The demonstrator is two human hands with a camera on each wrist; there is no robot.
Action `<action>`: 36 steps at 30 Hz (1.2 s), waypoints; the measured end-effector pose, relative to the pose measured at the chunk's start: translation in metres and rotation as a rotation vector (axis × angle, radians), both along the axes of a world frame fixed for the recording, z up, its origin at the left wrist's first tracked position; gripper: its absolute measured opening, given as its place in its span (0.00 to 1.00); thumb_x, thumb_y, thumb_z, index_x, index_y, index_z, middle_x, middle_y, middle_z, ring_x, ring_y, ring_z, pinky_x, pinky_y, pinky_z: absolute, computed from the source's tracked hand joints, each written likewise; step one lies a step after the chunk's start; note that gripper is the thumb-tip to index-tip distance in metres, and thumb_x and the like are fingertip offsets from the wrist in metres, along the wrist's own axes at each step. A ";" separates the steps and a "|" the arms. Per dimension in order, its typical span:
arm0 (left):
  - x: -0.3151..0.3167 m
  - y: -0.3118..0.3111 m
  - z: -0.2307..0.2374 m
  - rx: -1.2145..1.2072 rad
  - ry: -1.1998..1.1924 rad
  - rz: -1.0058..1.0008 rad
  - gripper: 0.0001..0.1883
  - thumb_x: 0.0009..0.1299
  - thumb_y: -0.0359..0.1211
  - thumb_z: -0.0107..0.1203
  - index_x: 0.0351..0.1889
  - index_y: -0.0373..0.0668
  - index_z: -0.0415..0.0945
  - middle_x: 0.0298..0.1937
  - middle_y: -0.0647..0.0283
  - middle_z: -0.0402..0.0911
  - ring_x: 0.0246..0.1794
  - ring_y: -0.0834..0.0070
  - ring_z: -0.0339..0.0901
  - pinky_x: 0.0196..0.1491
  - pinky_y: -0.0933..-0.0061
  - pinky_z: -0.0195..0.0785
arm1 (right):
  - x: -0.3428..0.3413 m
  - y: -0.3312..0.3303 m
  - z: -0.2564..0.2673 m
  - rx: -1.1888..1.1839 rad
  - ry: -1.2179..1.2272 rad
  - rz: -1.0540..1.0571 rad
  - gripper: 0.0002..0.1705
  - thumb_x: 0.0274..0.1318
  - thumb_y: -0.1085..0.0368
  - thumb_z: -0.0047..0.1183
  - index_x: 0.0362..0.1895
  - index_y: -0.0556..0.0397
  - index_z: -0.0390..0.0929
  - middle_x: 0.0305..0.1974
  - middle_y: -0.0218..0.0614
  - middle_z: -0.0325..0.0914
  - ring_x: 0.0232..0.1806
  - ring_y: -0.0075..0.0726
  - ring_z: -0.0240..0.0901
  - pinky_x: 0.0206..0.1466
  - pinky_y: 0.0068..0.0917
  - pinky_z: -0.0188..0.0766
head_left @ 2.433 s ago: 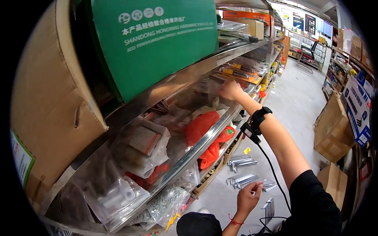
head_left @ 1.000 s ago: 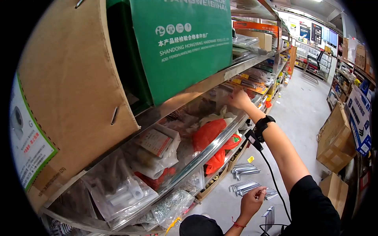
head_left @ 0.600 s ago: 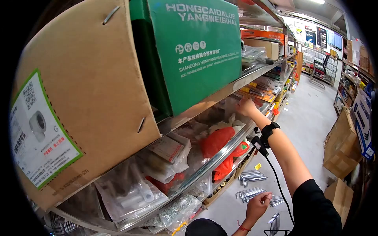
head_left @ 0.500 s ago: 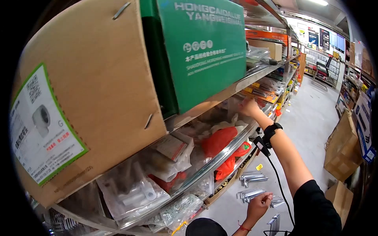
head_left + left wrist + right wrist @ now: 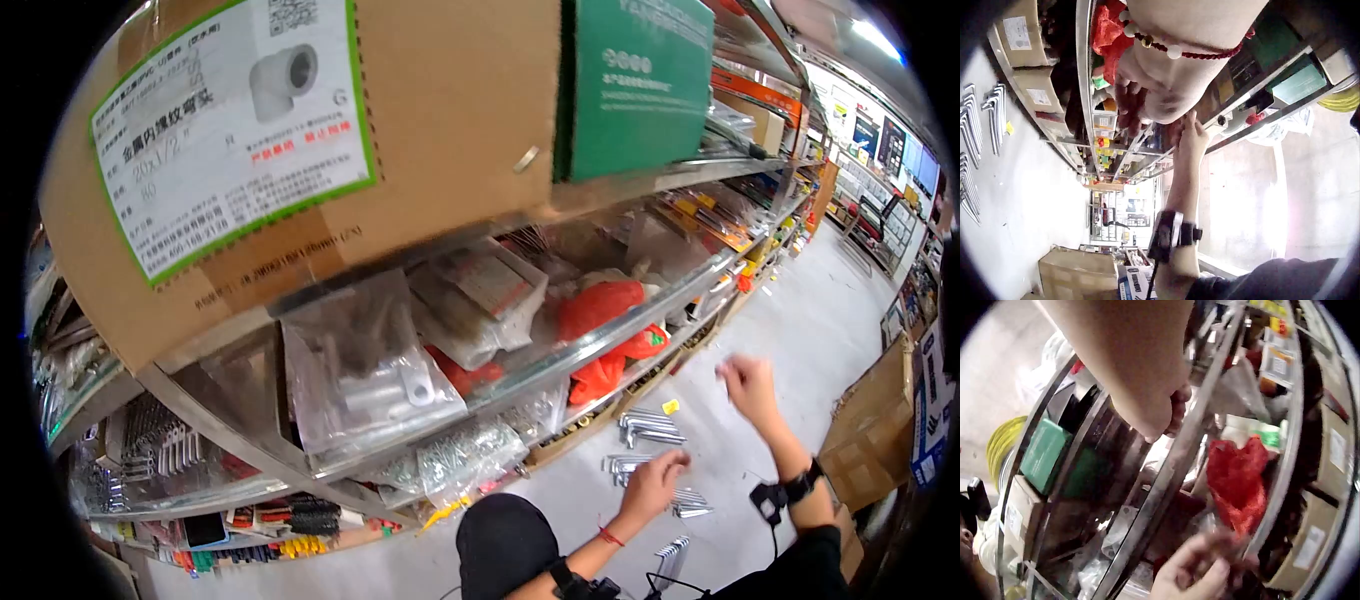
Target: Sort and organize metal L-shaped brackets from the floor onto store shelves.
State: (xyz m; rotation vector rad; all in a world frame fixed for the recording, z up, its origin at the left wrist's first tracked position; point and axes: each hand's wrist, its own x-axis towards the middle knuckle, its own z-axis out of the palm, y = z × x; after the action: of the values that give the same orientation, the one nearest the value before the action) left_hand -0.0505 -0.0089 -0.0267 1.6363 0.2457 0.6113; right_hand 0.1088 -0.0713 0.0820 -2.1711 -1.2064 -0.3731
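The right hand (image 5: 752,390) is in mid-air over the floor, in front of the shelf rack, its fingers loosely bent and nothing visible in them. Lower down and to its left, the left hand (image 5: 652,488), with a red bracelet, hangs above L-shaped metal keys (image 5: 655,428) on the floor; its fingers are relaxed and appear empty. In the left wrist view, the left hand (image 5: 1154,94) hangs near the shelves with the right hand (image 5: 1190,137) beyond it. The right wrist view shows the right hand (image 5: 1163,419) with fingertips mostly hidden, and the left hand (image 5: 1200,569) blurred.
A large carton (image 5: 450,110) and a green box (image 5: 640,100) stand on the upper shelf. Below lie bagged white fittings (image 5: 375,385) and a red bag (image 5: 600,310) behind a metal shelf edge (image 5: 560,372). Cartons (image 5: 870,410) stand at the right.
The right hand has come out of the shelf and moved right, over the floor. The left hand's fingers have loosened. The head view has turned, showing more of the carton and lower shelves.
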 end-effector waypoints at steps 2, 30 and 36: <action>0.002 -0.002 -0.004 -0.027 -0.043 0.037 0.09 0.58 0.27 0.44 0.36 0.42 0.71 0.21 0.62 0.76 0.21 0.73 0.74 0.26 0.76 0.65 | -0.008 -0.046 -0.036 0.005 0.134 -0.067 0.18 0.45 0.63 0.48 0.07 0.57 0.67 0.05 0.37 0.62 0.06 0.32 0.59 0.13 0.25 0.54; -0.008 -0.016 -0.049 0.257 0.472 -0.169 0.09 0.58 0.23 0.48 0.37 0.37 0.70 0.37 0.69 0.69 0.27 0.88 0.66 0.28 0.90 0.58 | -0.112 -0.283 -0.461 -0.306 0.808 -0.948 0.11 0.35 0.64 0.54 0.22 0.59 0.70 0.26 0.48 0.71 0.31 0.50 0.68 0.37 0.38 0.64; 0.001 -0.017 -0.053 0.244 0.498 -0.203 0.09 0.58 0.24 0.47 0.37 0.36 0.70 0.37 0.67 0.70 0.29 0.84 0.69 0.31 0.87 0.61 | -0.114 -0.282 -0.472 -0.358 0.707 -0.856 0.08 0.34 0.66 0.50 0.21 0.58 0.71 0.25 0.49 0.71 0.28 0.51 0.68 0.32 0.39 0.65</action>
State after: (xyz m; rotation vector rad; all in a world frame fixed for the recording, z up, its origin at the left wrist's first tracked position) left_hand -0.0495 -0.0256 -0.0794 2.0069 0.3718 0.0710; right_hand -0.0054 -0.3537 -0.3900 -2.6901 0.0842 0.3011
